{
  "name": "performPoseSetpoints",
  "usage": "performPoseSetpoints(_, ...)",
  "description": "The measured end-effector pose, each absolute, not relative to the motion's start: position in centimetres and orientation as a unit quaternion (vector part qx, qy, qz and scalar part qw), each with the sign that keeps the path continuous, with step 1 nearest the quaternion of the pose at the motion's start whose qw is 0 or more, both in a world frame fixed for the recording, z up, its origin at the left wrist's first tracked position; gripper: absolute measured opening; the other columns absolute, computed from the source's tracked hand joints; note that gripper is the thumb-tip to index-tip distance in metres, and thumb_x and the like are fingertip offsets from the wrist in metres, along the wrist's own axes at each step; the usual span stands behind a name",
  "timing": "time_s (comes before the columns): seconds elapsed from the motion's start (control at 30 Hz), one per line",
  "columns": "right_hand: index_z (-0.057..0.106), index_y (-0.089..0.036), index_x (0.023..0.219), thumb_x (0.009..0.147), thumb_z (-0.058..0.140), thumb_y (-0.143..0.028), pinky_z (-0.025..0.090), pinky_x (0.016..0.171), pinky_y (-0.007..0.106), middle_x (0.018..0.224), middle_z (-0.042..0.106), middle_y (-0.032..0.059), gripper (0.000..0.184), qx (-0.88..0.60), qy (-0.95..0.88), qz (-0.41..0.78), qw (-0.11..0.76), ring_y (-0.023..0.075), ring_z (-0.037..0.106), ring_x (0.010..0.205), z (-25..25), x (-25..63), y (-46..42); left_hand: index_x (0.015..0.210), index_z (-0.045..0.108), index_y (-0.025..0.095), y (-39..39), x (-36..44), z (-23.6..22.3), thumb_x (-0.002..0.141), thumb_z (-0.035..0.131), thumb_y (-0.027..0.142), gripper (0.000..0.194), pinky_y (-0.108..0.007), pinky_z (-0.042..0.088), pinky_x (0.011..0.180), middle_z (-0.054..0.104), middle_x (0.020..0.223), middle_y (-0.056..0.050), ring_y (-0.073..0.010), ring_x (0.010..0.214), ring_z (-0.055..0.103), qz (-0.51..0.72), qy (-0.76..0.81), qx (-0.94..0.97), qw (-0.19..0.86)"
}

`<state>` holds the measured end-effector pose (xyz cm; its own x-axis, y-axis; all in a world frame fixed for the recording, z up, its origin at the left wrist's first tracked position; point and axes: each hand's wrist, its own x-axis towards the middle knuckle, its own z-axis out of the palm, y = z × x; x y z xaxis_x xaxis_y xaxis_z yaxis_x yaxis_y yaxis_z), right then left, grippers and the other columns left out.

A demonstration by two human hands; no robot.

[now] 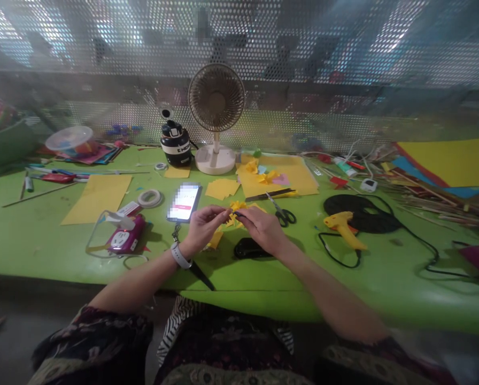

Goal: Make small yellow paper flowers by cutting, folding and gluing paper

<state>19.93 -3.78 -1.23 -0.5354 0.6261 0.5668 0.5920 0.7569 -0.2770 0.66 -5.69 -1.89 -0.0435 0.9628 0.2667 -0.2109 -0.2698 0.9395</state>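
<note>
My left hand [206, 227] and my right hand [263, 229] meet over the table, both closed in a pinch. Between their fingertips is something small and dark, too small to name. Crinkled yellow paper pieces [238, 205] show just beyond the fingertips; whether they are held or lie on the table is unclear. Under my right hand is a black case-like object [245, 248], partly hidden. Scissors [284, 215] lie open to the right of my right hand. A lit phone [184, 202] lies beyond my left hand, near a stack of yellow paper squares [222, 189].
A yellow glue gun [346, 229] with its cord lies on the right by a black disc [373, 214]. On the left are a purple power socket [126, 235], a tape roll [149, 198] and a yellow sheet [99, 198]. A fan [215, 160] and a bottle [176, 149] stand behind.
</note>
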Motion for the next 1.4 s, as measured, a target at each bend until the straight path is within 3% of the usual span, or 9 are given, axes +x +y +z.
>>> performPoseSetpoints(0.13, 0.068, -0.021, 0.118, 0.103, 0.043, -0.037, 0.057, 0.075, 0.03, 0.1, 0.075, 0.0082, 0.033, -0.33, -0.882, 0.031, 0.334, 0.0194, 0.071, 0.087, -1.44, 19.94, -3.52, 0.079, 0.074, 0.016, -5.53, 0.49, -2.13, 0.072, 0.082, 0.04, 0.025, -0.028, 0.057, 0.064, 0.074, 0.072, -0.004, -0.0135, 0.065, 0.068, 0.616, 0.369, 0.523, 0.459)
performPoseSetpoints(0.3, 0.067, -0.021, 0.122, 0.104, 0.039, -0.039, 0.057, 0.066, 0.027, 0.098, 0.074, 0.0075, 0.038, -0.316, -0.89, 0.04, 0.325, 0.0165, 0.07, 0.076, -1.72, 20.07, -3.19, 0.081, 0.075, 0.017, -5.57, 0.41, -1.84, 0.072, 0.082, 0.04, 0.026, -0.029, 0.057, 0.064, 0.074, 0.072, -0.004, -0.0135, 0.065, 0.068, 0.607, 0.369, 0.525, 0.469)
performPoseSetpoints(0.47, 0.067, -0.021, 0.121, 0.104, 0.037, -0.037, 0.058, 0.072, 0.03, 0.101, 0.074, 0.0089, 0.038, -0.312, -0.894, 0.042, 0.319, 0.0193, 0.071, 0.085, -1.51, 20.14, -3.25, 0.083, 0.077, 0.017, -5.62, 0.47, -1.64, 0.07, 0.083, 0.039, 0.027, -0.028, 0.057, 0.064, 0.073, 0.069, -0.003, -0.0124, 0.062, 0.067, 0.606, 0.373, 0.512, 0.481)
performPoseSetpoints(0.63, 0.063, -0.019, 0.122, 0.1, 0.046, -0.048, 0.057, 0.069, 0.03, 0.105, 0.074, 0.0105, 0.04, -0.316, -0.895, 0.031, 0.314, 0.021, 0.072, 0.088, -1.45, 19.93, -3.74, 0.076, 0.075, 0.017, -5.46, 0.35, -1.69, 0.07, 0.084, 0.038, 0.024, -0.026, 0.055, 0.061, 0.072, 0.066, -0.002, -0.0115, 0.06, 0.065, 0.616, 0.383, 0.504, 0.468)
performPoseSetpoints(0.87, 0.066, -0.021, 0.119, 0.104, 0.041, -0.035, 0.058, 0.075, 0.031, 0.102, 0.075, 0.0082, 0.032, -0.341, -0.886, 0.006, 0.315, 0.0198, 0.072, 0.088, -1.66, 19.8, -3.64, 0.077, 0.074, 0.017, -5.44, 0.39, -1.82, 0.069, 0.085, 0.038, 0.025, -0.027, 0.057, 0.062, 0.072, 0.068, -0.003, -0.0123, 0.062, 0.066, 0.621, 0.379, 0.507, 0.463)
performPoseSetpoints(1.4, 0.068, -0.023, 0.12, 0.103, 0.043, -0.033, 0.059, 0.077, 0.032, 0.105, 0.075, 0.0083, 0.031, -0.329, -0.892, 0.042, 0.308, 0.0201, 0.072, 0.091, -1.77, 20.19, -3.17, 0.077, 0.076, 0.016, -5.43, 0.47, -1.64, 0.069, 0.084, 0.04, 0.027, -0.025, 0.057, 0.061, 0.074, 0.069, -0.004, -0.0114, 0.06, 0.066, 0.6, 0.385, 0.504, 0.488)
